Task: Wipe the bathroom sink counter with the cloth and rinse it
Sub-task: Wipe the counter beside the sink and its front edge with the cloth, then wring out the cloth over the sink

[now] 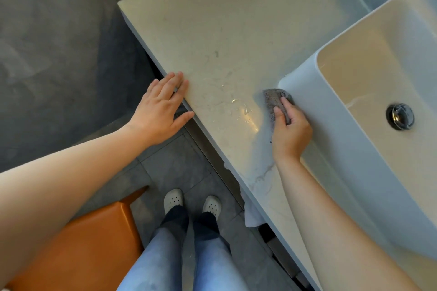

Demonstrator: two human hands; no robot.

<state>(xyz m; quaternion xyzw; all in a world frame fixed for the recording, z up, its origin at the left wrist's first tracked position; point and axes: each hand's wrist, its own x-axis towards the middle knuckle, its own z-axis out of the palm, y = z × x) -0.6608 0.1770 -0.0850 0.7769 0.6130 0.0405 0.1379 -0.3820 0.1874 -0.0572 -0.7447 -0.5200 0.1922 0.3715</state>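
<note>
Pressing the bunched grey cloth point(275, 99) onto the counter point(224, 30), against the outer wall of the sink point(307, 87), with the right hand point(292, 133) curled over and gripping it. Resting the left hand point(163, 108) flat and spread on the counter's front edge, well away from the sink. Probably risking a missed strip along the sink's base through bunching, and smearing the wet streaks point(246, 113) just beside the sink.

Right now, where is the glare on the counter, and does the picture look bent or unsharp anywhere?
Head view: bright glare streaks lie on the counter, between the left hand and the right hand holding the cloth. Head view: the sink basin is lit warmly. Head view: the wide lens stretches the lower corners, which look soft.
</note>
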